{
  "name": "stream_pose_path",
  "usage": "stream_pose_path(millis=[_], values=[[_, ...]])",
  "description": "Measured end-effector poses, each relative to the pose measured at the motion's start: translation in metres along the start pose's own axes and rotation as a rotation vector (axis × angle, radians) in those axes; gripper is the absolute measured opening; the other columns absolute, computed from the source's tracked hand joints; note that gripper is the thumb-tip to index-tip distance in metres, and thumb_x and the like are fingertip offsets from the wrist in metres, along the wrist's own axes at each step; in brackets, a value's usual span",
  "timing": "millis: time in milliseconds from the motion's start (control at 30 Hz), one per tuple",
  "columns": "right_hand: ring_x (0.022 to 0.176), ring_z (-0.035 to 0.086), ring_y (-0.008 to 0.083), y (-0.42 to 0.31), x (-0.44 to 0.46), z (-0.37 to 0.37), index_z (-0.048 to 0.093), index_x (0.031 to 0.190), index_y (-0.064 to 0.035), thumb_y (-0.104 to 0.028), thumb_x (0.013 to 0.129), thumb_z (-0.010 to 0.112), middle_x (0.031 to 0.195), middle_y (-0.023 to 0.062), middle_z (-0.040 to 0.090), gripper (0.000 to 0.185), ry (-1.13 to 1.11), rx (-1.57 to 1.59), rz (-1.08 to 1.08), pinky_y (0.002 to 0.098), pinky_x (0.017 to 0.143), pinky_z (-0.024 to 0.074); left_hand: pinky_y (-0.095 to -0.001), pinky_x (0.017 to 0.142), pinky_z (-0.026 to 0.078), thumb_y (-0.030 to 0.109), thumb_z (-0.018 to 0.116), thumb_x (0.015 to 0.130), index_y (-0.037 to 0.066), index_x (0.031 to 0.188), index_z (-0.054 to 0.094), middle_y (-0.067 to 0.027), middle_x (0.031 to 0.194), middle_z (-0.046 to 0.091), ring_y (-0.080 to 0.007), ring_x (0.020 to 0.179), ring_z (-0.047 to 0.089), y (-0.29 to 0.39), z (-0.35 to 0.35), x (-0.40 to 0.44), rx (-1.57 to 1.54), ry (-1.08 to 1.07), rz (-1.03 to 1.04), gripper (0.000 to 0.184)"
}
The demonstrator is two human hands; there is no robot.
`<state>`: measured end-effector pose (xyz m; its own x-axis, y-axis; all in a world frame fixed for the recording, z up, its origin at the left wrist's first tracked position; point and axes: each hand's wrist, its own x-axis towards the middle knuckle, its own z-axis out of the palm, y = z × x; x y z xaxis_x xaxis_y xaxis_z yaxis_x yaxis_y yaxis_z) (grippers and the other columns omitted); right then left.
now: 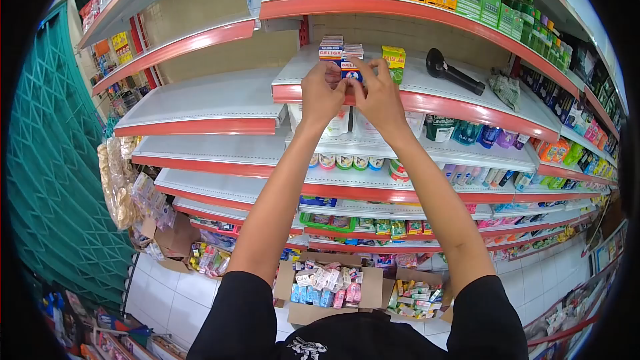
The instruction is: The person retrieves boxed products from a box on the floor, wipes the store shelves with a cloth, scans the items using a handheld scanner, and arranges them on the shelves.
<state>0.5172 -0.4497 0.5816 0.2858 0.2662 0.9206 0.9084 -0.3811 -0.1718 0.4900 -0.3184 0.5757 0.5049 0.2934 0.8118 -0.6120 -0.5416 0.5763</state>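
Both hands meet at the front edge of the white shelf (293,79). My left hand (322,93) curls its fingers at the left of a small blue, white and red Geliga box (351,75). From the other side, my right hand (380,97) grips the same box with thumb and fingers. Just behind it stands another stack of Geliga boxes (331,49). A yellow and green box (395,60) is right of my right hand, partly behind its fingers. Farther right lies a black object with a round head and a handle, like a flashlight (457,73).
Above runs a red-edged shelf (400,8) with yellow, orange and green boxes. A crumpled cloth (505,90) lies at the right. Bottles and pouches fill lower shelves. On the floor sit open cartons of small packs (298,313); a green folding gate (63,160) stands left.
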Motion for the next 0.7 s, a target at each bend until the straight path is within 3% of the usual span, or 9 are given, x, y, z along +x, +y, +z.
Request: stream_pose_path(millis=[67,167,233,267,333,400,467,533,700], values=[[0.069,0.06,0.0274,0.004,0.001,0.007,0.057,0.113,-0.0117,-0.008,0.078,0.062,0.102,0.0152,0.049,0.035,0.017,0.018,0.032,0.035,0.06,0.0499,-0.0315,0.066,0.052,0.0,0.066,0.073,-0.004,0.087,0.055,-0.016,0.086,0.062,-0.0221,0.073,0.064,0.002,-0.009,0.006,0.008,-0.038,-0.019,0.018],[0.07,0.06,0.0301,0.01,0.004,0.014,0.055,0.116,-0.012,-0.007,0.078,0.062,0.103,0.016,0.049,0.039,0.052,0.009,0.052,0.0363,0.061,0.0501,-0.0348,0.076,0.049,0.004,0.06,0.077,-0.005,0.095,0.055,-0.0171,0.096,0.061,-0.0222,0.084,0.062,-0.002,-0.023,0.034,0.277,0.127,0.114,0.021],[0.07,0.061,0.0322,0.014,0.007,0.019,0.053,0.118,-0.0119,-0.007,0.077,0.063,0.105,0.0172,0.05,0.042,0.063,-0.021,0.043,0.0371,0.062,0.0504,-0.0347,0.084,0.044,0.015,0.051,0.083,-0.005,0.107,0.051,-0.0169,0.108,0.057,-0.0221,0.095,0.057,-0.01,-0.019,0.061,-0.166,0.241,-0.129,0.031],[0.073,0.061,0.0343,0.016,0.009,0.022,0.049,0.122,-0.0112,-0.008,0.077,0.061,0.107,0.0192,0.052,0.046,0.121,-0.084,0.013,0.0391,0.064,0.0507,-0.0347,0.084,0.044,0.015,0.051,0.083,-0.005,0.107,0.051,-0.0169,0.108,0.057,-0.0221,0.095,0.057,-0.022,-0.015,0.076,-0.168,0.241,-0.139,0.031],[0.075,0.062,0.0364,0.015,0.01,0.025,0.046,0.126,-0.0106,-0.008,0.078,0.06,0.109,0.0211,0.054,0.05,0.173,-0.15,-0.015,0.0411,0.066,0.051,-0.0326,0.086,0.043,0.026,0.046,0.086,-0.004,0.115,0.047,-0.0159,0.114,0.054,-0.0221,0.098,0.055,-0.048,-0.005,0.099,-0.763,-0.018,-0.374,0.041],[0.077,0.062,0.0392,0.009,0.014,0.026,0.038,0.131,-0.0096,-0.01,0.078,0.056,0.108,0.0233,0.057,0.056,-0.086,-0.277,0.125,0.045,0.067,0.0509,-0.0327,0.085,0.044,0.03,0.042,0.088,-0.003,0.116,0.047,-0.0156,0.113,0.055,-0.0224,0.097,0.056,-0.044,0.005,0.094,-0.787,-0.022,-0.412,0.044],[0.075,0.062,0.0388,0.008,0.016,0.027,0.038,0.131,-0.0099,-0.011,0.078,0.055,0.102,0.0228,0.06,0.056,-0.104,-0.311,0.149,0.0457,0.066,0.0508,-0.0328,0.085,0.044,0.035,0.038,0.089,-0.002,0.117,0.047,-0.0153,0.111,0.056,-0.0227,0.095,0.057,-0.032,0.006,0.088,-0.809,-0.028,-0.449,0.047],[0.074,0.062,0.0384,0.009,0.017,0.03,0.038,0.131,-0.0101,-0.012,0.078,0.055,0.095,0.0223,0.062,0.056,-0.117,-0.341,0.176,0.0463,0.064,0.0507,-0.0331,0.081,0.048,0.034,0.038,0.09,-0.002,0.117,0.047,-0.0156,0.104,0.059,-0.0221,0.089,0.06,-0.022,0.002,0.084,-0.823,-0.185,-0.618,0.046],[0.071,0.063,0.037,0.011,0.019,0.032,0.04,0.129,-0.0124,-0.013,0.077,0.056,0.078,0.0205,0.064,0.054,-0.123,-0.35,0.225,0.0463,0.063,0.0505,-0.0332,0.074,0.051,0.033,0.036,0.09,-0.003,0.114,0.049,-0.0153,0.096,0.062,-0.0215,0.081,0.062,-0.045,0.003,0.091,-0.789,-0.262,-0.644,0.044]])
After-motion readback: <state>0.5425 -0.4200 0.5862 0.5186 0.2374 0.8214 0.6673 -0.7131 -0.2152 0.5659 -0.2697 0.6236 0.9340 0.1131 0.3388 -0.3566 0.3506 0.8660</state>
